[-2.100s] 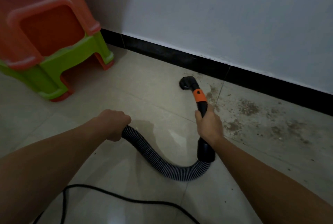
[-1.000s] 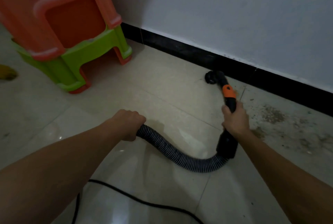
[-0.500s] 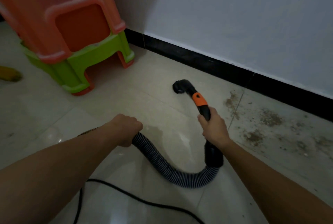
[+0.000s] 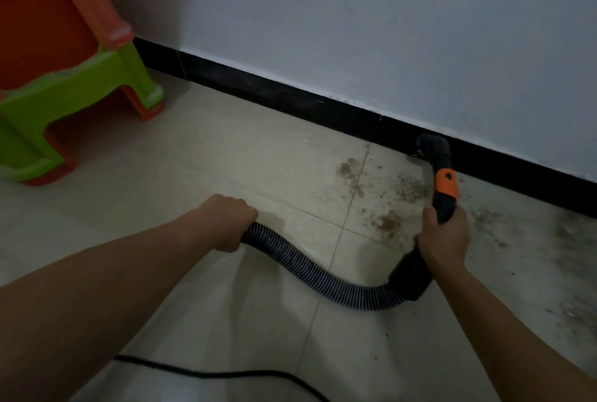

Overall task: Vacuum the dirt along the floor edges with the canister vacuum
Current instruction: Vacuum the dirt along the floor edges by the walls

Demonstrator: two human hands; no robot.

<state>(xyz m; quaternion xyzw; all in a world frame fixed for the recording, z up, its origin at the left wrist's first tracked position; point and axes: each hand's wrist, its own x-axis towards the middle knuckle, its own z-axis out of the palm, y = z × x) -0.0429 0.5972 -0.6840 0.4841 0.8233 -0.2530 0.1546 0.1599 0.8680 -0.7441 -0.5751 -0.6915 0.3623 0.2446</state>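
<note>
Tile floor, black skirting, dirt nr wall. Gripping wand w/ R hand, fingers curled round it, nozzle down at skirting. Clutching hose in L hand, fist tight.

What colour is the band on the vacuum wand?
Orange band, clearest in the head view.

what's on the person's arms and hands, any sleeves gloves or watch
Nothing worn shows. The left hand and right hand are bare, no gloves; the forearms are uncovered to the frame edge, with no sleeves, watch or bracelet in view.
</note>
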